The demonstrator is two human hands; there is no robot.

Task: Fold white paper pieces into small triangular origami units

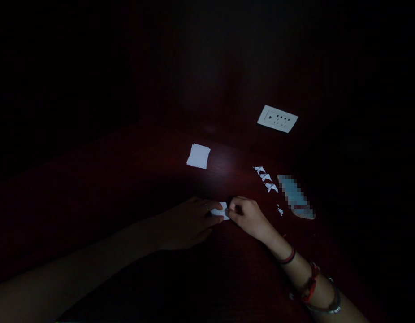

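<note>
The scene is very dark. My left hand [187, 222] and my right hand [248, 217] meet over a small white piece of paper [222, 211] on a dark red table [127, 188]. Both pinch it, fingers pressed onto its edges. A ring shows on my left hand. Bracelets circle my right wrist.
A stack of white paper squares [198, 156] lies farther back. Several small folded white paper pieces [266, 178] sit to the right, next to a blurred-out object [296, 197]. A white socket plate [277, 118] is on the dark wall behind.
</note>
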